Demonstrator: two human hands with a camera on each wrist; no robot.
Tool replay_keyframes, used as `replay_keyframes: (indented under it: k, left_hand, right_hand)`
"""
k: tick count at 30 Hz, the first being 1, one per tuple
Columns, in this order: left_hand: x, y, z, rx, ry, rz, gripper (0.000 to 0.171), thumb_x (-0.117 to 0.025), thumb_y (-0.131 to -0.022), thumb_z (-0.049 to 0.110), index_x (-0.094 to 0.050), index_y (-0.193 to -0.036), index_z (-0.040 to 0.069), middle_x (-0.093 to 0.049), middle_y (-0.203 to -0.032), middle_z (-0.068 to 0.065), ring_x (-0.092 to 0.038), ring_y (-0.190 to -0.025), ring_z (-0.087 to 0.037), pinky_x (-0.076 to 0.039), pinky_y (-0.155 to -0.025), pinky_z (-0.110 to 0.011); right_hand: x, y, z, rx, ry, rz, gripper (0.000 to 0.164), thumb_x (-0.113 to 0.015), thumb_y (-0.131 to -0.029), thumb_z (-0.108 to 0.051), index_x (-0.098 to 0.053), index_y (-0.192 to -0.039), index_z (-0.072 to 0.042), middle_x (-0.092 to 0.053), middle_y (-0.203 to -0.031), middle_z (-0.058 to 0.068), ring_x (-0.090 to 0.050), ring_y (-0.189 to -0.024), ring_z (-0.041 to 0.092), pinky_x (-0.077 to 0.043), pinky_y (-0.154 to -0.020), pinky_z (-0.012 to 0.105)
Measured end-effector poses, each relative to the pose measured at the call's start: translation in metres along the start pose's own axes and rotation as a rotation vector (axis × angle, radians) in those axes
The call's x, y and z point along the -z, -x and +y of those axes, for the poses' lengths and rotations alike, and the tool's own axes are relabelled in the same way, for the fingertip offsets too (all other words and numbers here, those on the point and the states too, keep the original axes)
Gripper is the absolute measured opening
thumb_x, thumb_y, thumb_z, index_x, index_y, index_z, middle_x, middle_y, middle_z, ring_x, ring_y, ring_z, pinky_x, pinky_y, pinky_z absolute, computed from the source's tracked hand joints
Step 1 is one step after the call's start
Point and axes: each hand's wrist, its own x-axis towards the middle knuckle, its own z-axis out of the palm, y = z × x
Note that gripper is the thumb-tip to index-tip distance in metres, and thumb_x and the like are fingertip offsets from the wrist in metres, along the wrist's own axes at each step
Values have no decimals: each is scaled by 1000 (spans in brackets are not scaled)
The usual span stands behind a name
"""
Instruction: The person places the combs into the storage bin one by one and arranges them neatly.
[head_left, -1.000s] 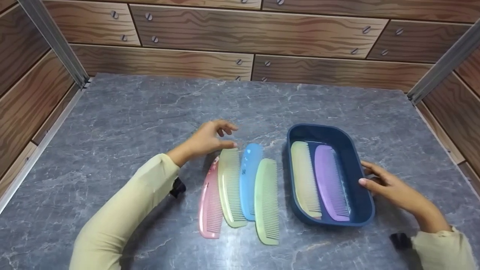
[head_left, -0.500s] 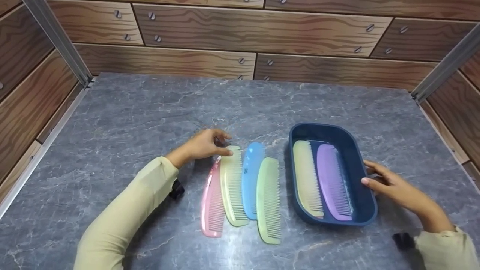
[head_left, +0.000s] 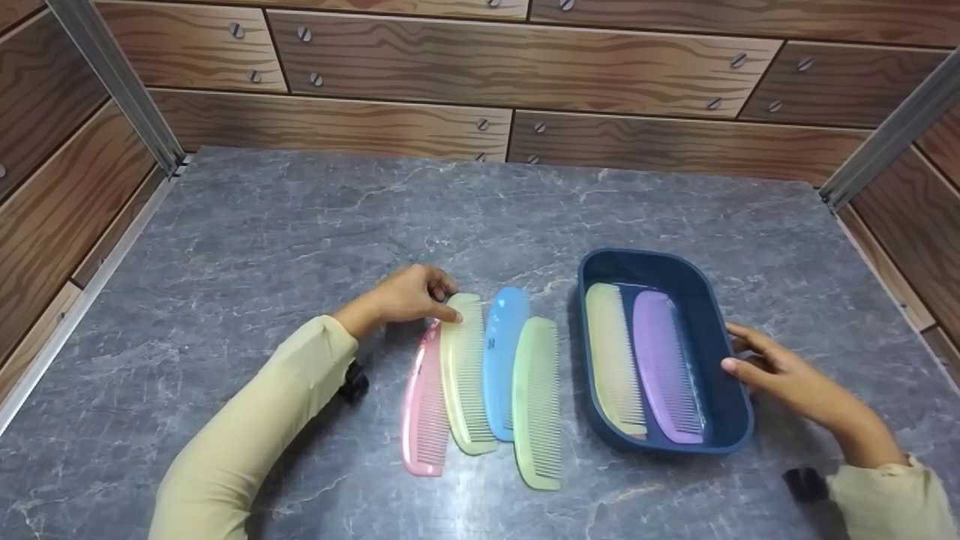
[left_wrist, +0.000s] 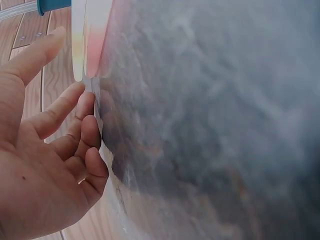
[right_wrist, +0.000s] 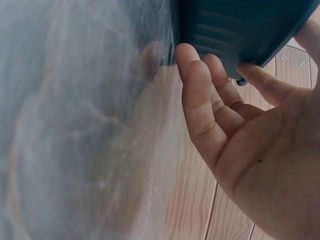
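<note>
My left hand (head_left: pixel 411 294) is at the far end of a pale yellow comb (head_left: pixel 466 375). In the left wrist view its thumb (left_wrist: pixel 42 55) stands apart from the comb, with the index fingertip right at the comb's end. Beside that comb lie a pink comb (head_left: pixel 426 412), a blue comb (head_left: pixel 504 367) and a light green comb (head_left: pixel 537 405), slightly overlapping. My right hand (head_left: pixel 787 379) holds the right side of a dark blue plastic bin (head_left: pixel 720 397), thumb at the rim and fingers along the outer wall. Inside the bin lie another yellow comb (head_left: pixel 613 352) and a purple comb (head_left: pixel 666 367).
The grey marbled tabletop (head_left: pixel 315 217) spreads around the combs and bin. Wood-patterned panels (head_left: pixel 450 67) stand behind it and at both sides, with metal posts (head_left: pixel 124 90) at the back corners.
My left hand has come down and closer to the yellow comb's far end, with its fingers drawn in. My right hand stays on the bin, and the combs lie as before.
</note>
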Motion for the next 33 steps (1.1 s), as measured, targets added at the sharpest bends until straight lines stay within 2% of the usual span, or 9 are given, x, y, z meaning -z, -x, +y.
replay_keyframes:
  k: [4,10,14,18,22,26,33]
  left_hand:
    - [0,1,0,20,-5,-22,43,-78,-71,30,-64,-107,8,-56,-89,0,-47,-78,-12,-39,-69,-23]
    - [1,1,0,23,2,-45,43,-77,-72,25,-63,-108,7,-54,-88,2,-46,-79,-12,-38,-72,-24]
    - [0,0,0,-1,24,-47,42,-77,-72,21,-62,-107,5,-54,-90,1,-47,-82,-12,-39,-75,-23]
    - [-1,-1,-1,-22,68,-43,40,-77,-71,16,-62,-105,2,-54,-90,0,-47,-84,-12,-40,-76,-21]
    - [-2,-2,-3,-21,133,-57,40,-76,-71,12,-60,-106,-1,-53,-90,-1,-47,-84,-12,-41,-75,-20]
    - [-1,-1,-1,-17,193,-74,41,-75,-71,8,-58,-107,-2,-55,-91,-3,-49,-83,-12,-42,-72,-19]
    - [0,1,0,-25,245,-74,40,-73,-71,3,-56,-107,-5,-57,-87,-4,-52,-78,-11,-45,-66,-17]
  right_hand:
    - [0,-1,0,7,-6,-9,54,-46,-96,-15,-23,-143,1,-49,-112,-2,-53,-93,-7,-51,-68,26]
    - [0,-1,0,6,4,2,53,-47,-96,-15,-25,-142,1,-49,-109,-11,-52,-92,-7,-51,-69,25]
    - [0,-2,1,14,3,0,53,-47,-96,-13,-24,-142,3,-50,-110,-5,-52,-92,-7,-51,-68,25]
    - [1,-3,2,-4,10,1,54,-47,-96,-14,-24,-142,3,-50,-111,1,-52,-91,-7,-51,-68,25]
    - [1,-2,2,4,-10,-9,54,-46,-96,-13,-23,-142,3,-49,-111,-7,-53,-92,-7,-51,-69,25]
    - [1,-2,-1,-4,-23,-18,54,-45,-97,-15,-23,-142,3,-48,-112,-10,-53,-94,-7,-51,-70,25]
    - [2,-1,-2,-29,-49,-28,55,-46,-97,-18,-22,-143,0,-47,-111,-10,-54,-94,-6,-53,-70,29]
